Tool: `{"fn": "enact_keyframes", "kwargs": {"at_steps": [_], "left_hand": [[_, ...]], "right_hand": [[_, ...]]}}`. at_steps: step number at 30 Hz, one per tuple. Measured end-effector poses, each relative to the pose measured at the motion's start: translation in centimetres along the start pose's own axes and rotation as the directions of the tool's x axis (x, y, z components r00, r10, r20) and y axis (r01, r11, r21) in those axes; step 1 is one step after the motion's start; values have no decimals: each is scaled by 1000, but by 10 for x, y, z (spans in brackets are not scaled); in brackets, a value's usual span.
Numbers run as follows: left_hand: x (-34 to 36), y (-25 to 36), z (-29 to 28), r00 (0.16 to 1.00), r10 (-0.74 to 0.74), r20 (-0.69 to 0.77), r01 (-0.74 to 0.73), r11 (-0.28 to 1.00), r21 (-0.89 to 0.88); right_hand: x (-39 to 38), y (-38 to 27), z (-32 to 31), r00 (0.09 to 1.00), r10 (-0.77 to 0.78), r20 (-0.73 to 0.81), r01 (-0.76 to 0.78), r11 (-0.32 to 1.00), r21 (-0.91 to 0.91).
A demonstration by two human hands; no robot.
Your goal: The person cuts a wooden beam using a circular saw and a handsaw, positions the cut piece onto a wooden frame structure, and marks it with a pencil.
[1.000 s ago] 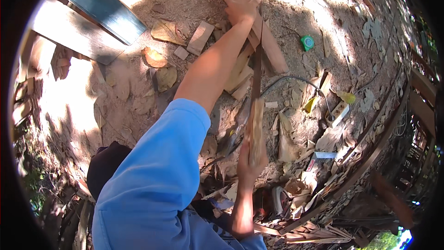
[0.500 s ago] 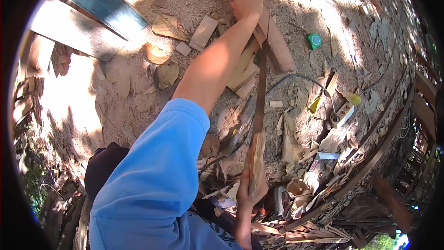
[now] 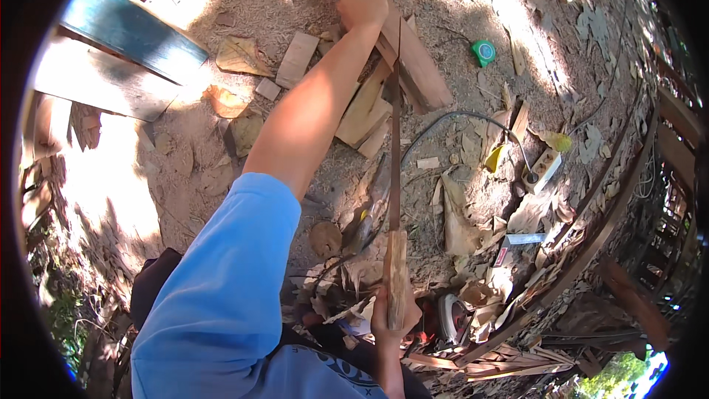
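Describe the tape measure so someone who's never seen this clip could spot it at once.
Start with the thick beam under the left hand, at the top. To the right of its lower end, slightly higher in the picture, lies the small tape measure. Its bright green case sets it apart from the brown wood scraps and dry leaves.

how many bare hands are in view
2: the left hand on the wooden beam near the top, and the right hand around the wooden saw handle lower down.
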State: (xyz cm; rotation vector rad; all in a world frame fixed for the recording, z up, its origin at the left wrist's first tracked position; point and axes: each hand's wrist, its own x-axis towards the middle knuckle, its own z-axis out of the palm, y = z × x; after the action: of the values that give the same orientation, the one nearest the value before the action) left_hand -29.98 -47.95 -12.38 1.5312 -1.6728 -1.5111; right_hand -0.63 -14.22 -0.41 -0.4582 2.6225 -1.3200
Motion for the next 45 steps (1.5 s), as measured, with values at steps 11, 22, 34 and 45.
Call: {"fn": "enact_keyframes", "kwargs": {"at_steps": [11,22,34,45], "left_hand": [[19,3,6,992,125,-32,-126,991,-54],[12,11,-1,997,63,-40,-65,997,-45],[11,20,-4,1000,1,-7,-2,998,-68],[9,13,1,998,-45,-42,42,997,-62]], "right_hand": [[15,-10,4,997,33,-74,-21,988,154],[77,9,41,988,157,-10,-152,968,199],[101,26,57,985,161,57,-170,951,259],[121,19,67,998,38,-54,-22,964,266]]}}
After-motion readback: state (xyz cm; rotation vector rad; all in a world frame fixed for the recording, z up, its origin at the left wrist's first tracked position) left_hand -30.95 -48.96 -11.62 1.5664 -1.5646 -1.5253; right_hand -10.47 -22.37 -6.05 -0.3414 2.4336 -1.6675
